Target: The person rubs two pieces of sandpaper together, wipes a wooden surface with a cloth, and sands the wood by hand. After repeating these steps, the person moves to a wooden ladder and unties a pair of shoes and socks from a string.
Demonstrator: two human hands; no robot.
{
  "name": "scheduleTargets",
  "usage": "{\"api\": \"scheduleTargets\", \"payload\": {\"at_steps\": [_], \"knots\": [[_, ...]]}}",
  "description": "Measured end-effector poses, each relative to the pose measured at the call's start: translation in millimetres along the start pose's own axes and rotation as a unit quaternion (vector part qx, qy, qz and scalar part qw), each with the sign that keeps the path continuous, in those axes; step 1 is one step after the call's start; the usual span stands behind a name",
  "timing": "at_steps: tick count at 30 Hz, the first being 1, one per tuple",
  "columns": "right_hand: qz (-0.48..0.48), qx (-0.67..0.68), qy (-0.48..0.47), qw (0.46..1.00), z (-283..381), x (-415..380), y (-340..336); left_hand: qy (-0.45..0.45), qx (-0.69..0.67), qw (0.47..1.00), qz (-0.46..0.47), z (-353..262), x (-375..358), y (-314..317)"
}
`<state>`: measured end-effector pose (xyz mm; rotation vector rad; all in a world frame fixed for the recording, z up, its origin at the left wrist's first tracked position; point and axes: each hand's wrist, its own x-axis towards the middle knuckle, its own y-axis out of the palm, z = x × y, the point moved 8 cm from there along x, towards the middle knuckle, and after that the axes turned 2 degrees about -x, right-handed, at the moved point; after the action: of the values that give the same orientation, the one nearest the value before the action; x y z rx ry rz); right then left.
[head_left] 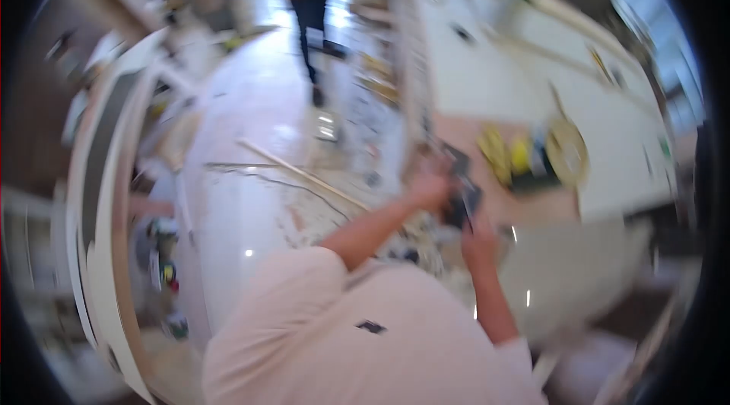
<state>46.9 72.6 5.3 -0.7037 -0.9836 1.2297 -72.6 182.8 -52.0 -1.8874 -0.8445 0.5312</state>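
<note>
Both hands are in front of my body at the near left edge of the white work table [502,63], blurred by motion. My left hand [432,183] is closed at a dark grey flat object [458,165], whose exact kind I cannot make out. Just to the right, my right hand [479,241] is closed round a thin, dark tool [467,211] that points up towards the grey object. A brown board [494,200] lies on the table beside the hands.
On the board are yellow items [496,154], a dark green tray [532,181] and a round yellow roll [567,152]. A person [308,2] in red stands ahead. A long wooden strip [296,171] crosses the floor at left, near a curved panel [114,253].
</note>
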Motion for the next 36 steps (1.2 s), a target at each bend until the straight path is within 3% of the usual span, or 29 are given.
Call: {"api": "scheduleTargets", "payload": {"at_steps": [1,2,3,5,7,9,12,15,16,18,19,20,22,25,28,34,35,36], "knots": [[-0.007,-0.005,-0.049,0.999,3,-18,-1,0.004,-0.020,1.000,-0.002,3,6,9],[0.018,0.011,0.011,1.000,13,-28,-18,-0.040,-0.025,0.998,0.033,-11,-6,-23],[-0.001,0.019,-0.009,1.000,10,-39,-29,-0.058,-0.032,0.998,0.018,-16,-12,-26],[0.087,0.034,0.056,0.994,0,-33,-53,-0.063,-0.057,0.995,-0.051,-19,-24,-41],[0.158,-0.002,-0.051,0.986,10,-12,-61,-0.034,-0.101,0.984,-0.142,-36,-44,-60],[0.226,0.020,-0.141,0.964,42,18,-58,0.080,-0.227,0.960,-0.141,-66,-76,-94],[0.301,0.048,-0.234,0.923,107,49,-48,-0.045,-0.217,0.972,0.071,-71,-111,-92],[0.267,0.254,-0.163,0.915,121,79,-11,-0.170,-0.212,0.951,-0.146,-10,-167,-108],[0.220,0.311,-0.132,0.915,132,88,-4,-0.209,-0.200,0.931,-0.223,15,-190,-107],[0.128,0.413,-0.061,0.900,156,94,12,-0.272,-0.421,0.829,-0.248,41,-237,-108],[0.117,0.398,-0.117,0.902,176,91,27,-0.292,-0.526,0.757,-0.255,50,-257,-103],[0.199,0.474,-0.042,0.857,184,83,58,-0.279,-0.558,0.729,-0.280,56,-271,-99],[0.349,0.596,0.112,0.715,211,55,113,-0.251,-0.616,0.671,-0.328,68,-299,-92],[0.404,0.550,0.090,0.726,260,30,148,-0.253,-0.652,0.614,-0.367,81,-347,-92],[0.392,0.588,0.097,0.700,329,-2,165,-0.289,-0.657,0.553,-0.424,113,-401,-76],[0.500,0.463,0.142,0.718,353,-53,224,-0.332,-0.650,0.466,-0.501,163,-478,-73],[0.564,0.407,0.135,0.705,358,-62,223,-0.332,-0.646,0.438,-0.529,177,-495,-71],[0.559,0.403,0.122,0.714,364,-60,226,-0.330,-0.643,0.410,-0.556,191,-513,-72]]}}
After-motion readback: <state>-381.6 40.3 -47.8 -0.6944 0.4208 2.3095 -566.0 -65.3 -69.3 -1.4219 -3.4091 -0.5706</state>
